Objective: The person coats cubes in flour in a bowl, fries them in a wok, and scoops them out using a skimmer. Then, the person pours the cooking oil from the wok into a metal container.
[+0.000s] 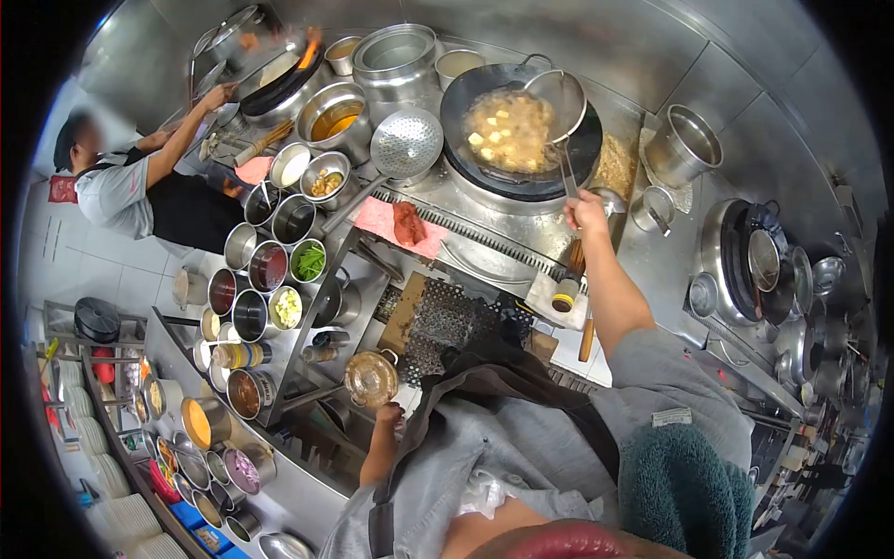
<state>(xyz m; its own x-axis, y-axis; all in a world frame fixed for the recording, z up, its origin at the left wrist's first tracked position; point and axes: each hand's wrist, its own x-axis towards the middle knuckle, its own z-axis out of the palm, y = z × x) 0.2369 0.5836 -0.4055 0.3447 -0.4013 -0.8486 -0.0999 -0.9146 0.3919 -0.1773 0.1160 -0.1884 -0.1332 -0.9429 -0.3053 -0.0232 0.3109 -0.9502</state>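
My right hand (587, 212) is closed around the handle of a wire strainer (557, 104). The strainer's round head sits tilted at the right side of a black wok (582, 154). Pale yellow cubes (503, 130) float in bubbling brownish liquid inside the wok. Low by my body, my left hand (387, 421) has its fingers curled in; whatever they may hold is hidden. Just above that hand is a round, brownish shiny bowl (371, 379), and I cannot tell whether they touch.
Left of the wok lies a perforated skimmer (406, 144) across metal pots. Several ingredient pots stand on the left counter, including green vegetables (307, 262). A co-worker (140, 186) handles a flaming wok (284, 84). At right are a tall pot (684, 144) and another wok (736, 261).
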